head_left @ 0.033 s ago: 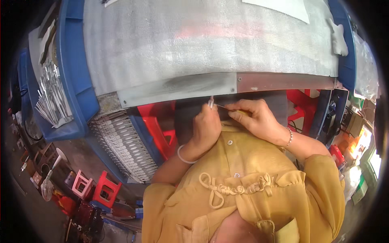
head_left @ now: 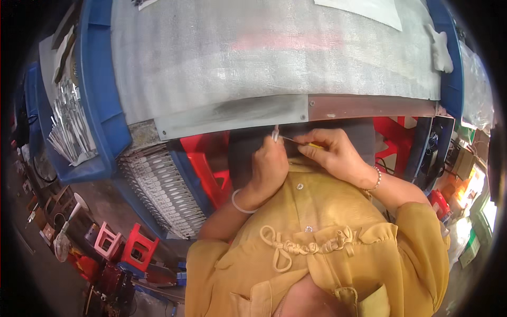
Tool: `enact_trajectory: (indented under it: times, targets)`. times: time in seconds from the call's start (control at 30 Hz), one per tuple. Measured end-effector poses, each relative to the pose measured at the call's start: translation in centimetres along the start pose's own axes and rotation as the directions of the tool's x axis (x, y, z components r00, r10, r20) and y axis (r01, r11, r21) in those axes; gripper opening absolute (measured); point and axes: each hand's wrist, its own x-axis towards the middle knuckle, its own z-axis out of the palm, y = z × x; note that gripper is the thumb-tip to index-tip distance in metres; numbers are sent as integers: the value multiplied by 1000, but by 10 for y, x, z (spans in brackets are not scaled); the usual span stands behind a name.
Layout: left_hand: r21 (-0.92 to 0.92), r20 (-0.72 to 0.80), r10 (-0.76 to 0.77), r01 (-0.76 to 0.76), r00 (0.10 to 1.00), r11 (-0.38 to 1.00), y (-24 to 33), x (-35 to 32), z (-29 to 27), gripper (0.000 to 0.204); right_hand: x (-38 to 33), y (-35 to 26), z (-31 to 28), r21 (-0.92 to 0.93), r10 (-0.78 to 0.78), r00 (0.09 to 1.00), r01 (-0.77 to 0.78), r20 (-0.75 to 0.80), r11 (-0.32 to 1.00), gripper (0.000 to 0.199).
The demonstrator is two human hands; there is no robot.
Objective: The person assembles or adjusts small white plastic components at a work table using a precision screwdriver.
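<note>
Hands work close together just off the near edge of a broad tabletop (head_left: 274,63) covered in pale grey sheeting, in front of a mustard-yellow blouse (head_left: 311,201). Left hand (head_left: 270,166), fingers closed, pinches a small pale slender piece (head_left: 275,132) upright; right hand (head_left: 338,153) holds a thin metal-shafted tool with a yellow handle (head_left: 316,145), its tip pointing at the piece. Whether they touch, I cannot tell. This seems to be fine tool work on the piece, calling for a steady left pinch and small right-hand movements. Fingers hide most of both items; the tabletop's edge limits forward reach. Beyond its left edge, a blue plastic bin (head_left: 100,105) carries silvery strips (head_left: 68,121); crumpled white material (head_left: 442,50) lies at its right edge.
</note>
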Motion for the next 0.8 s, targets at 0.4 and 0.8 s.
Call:
enact_trajectory:
  times: [0.4,0.8]
  targets:
    - [-659,323,-244,402,914,636,12,-12,-12,20,-39,-29,-19,-518,-338,923,383,184,765,36]
    - [-663,347,-244,421,905,619,10,-10,-12,20,-39,-17,-17,-525,-424,889,448,174,724,39]
